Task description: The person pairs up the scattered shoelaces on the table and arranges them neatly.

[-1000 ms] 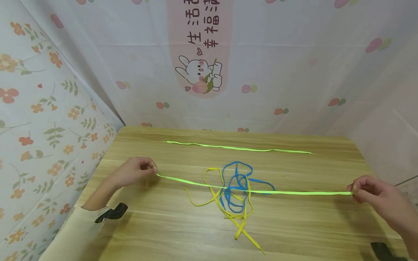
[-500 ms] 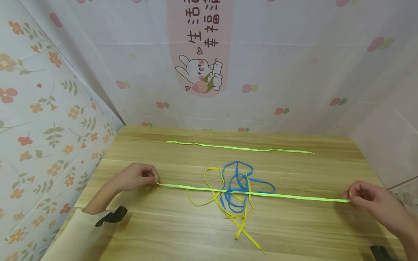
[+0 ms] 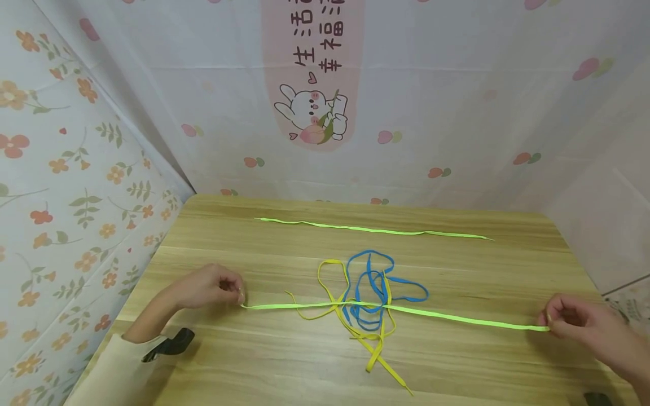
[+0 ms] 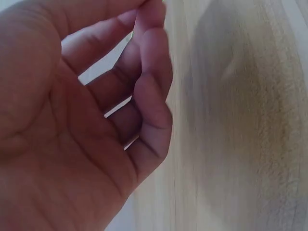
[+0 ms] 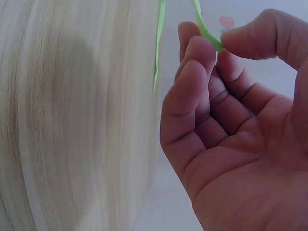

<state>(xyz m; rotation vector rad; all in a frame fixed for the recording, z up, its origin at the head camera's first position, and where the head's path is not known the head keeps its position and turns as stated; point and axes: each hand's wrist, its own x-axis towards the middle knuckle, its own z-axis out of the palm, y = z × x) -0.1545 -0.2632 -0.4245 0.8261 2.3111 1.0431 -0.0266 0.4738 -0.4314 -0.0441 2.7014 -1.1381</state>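
A neon green shoelace (image 3: pixel 457 318) stretches almost straight between two hands across the middle of the table. Its left end is pinched between thumb and fingertips of my left hand (image 3: pixel 210 286); in the left wrist view that hand (image 4: pixel 86 106) has bent fingers, and the lace is out of sight. At the other end my right hand (image 3: pixel 589 318) pinches the tip, and the right wrist view has the lace end (image 5: pixel 206 31) between thumb and index finger of the hand (image 5: pixel 231 125). Beneath the lace lie a tangled blue shoelace (image 3: pixel 417 287) and a yellow shoelace (image 3: pixel 388 369).
A second neon green shoelace (image 3: pixel 376 230) lies nearly straight along the back of the wooden table (image 3: pixel 228 361). Behind the table hangs a patterned curtain (image 3: pixel 431 101), with a floral one (image 3: pixel 76 169) at the left.
Both hands have moved toward the near edge, carrying the taut green shoelace from above the blue tangle's middle to lower across it. The other laces stay put.
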